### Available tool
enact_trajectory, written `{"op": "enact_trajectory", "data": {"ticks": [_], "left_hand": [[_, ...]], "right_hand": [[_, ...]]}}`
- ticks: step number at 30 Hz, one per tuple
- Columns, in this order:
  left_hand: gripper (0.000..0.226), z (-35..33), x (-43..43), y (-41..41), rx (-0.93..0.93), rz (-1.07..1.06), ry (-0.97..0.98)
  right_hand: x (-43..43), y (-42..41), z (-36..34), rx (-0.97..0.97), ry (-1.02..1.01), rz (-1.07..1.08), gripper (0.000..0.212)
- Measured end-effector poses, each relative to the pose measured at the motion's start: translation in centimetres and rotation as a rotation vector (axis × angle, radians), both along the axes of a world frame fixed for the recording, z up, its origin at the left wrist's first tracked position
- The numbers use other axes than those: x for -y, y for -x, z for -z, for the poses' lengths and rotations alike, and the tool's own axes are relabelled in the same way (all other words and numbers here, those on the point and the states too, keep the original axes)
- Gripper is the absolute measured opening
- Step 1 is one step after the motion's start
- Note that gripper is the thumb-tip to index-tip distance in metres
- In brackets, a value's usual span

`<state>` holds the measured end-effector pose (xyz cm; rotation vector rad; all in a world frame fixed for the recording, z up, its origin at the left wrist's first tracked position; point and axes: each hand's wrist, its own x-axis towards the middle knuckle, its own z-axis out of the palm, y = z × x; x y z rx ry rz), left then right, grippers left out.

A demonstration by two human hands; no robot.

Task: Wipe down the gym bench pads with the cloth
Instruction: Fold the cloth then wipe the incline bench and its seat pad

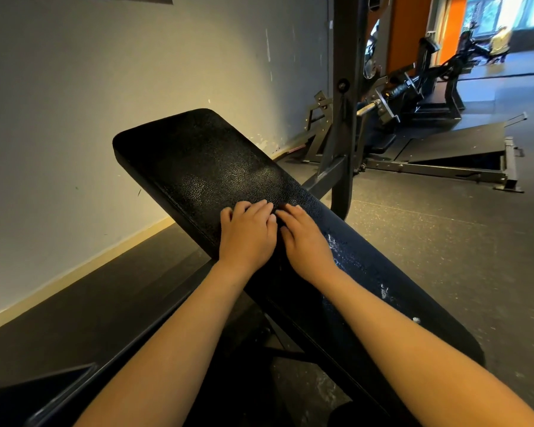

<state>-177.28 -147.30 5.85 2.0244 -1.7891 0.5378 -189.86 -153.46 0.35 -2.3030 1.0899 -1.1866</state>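
Note:
A long black textured bench pad [198, 155] slopes up and away toward the wall. Its nearer right part is covered by a dark blue surface with white flecks [383, 272]; I cannot tell whether that is the cloth or worn pad. My left hand [247, 235] lies palm down on the black pad, fingers close together and slightly curled at the tips. My right hand [305, 238] lies palm down beside it, on the far end of the dark blue surface. The two hands nearly touch at the fingertips. Neither hand visibly grips anything.
A pale wall [105, 87] runs close along the left of the bench. A dark steel upright [346, 87] of the rack stands just beyond the pad on the right. Other gym machines [429, 97] and a low ramp platform [463, 143] stand further right on the speckled rubber floor [444, 241].

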Motion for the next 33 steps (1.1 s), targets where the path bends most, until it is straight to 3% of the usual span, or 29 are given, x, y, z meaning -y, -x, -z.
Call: {"op": "enact_trajectory", "data": {"ticks": [5, 13, 16, 20, 28, 33], "left_hand": [[0.047, 0.6, 1.3, 0.2, 0.110, -0.054, -0.019], [0.047, 1.0, 1.0, -0.1, 0.033, -0.036, 0.021], [0.047, 1.1, 0.7, -0.1, 0.045, -0.017, 0.050], [0.051, 1.0, 0.7, 0.1, 0.047, -0.021, 0.047], [0.049, 1.1, 0.7, 0.3, 0.054, -0.034, 0.033], [0.052, 1.1, 0.6, 0.2, 0.074, -0.023, 0.036]], "right_hand": [[4.5, -0.7, -1.7, 0.075, -0.146, 0.141, 0.042], [-0.3, -0.6, -0.1, 0.074, -0.019, -0.034, 0.039], [2.3, 0.0, -0.6, 0.013, -0.030, 0.005, 0.041], [5.1, 0.2, -1.7, 0.071, -0.166, 0.126, 0.042], [0.4, 0.2, 0.0, 0.040, -0.025, 0.035, 0.040], [4.0, 0.6, -1.2, 0.001, -0.103, 0.115, 0.041]]}}
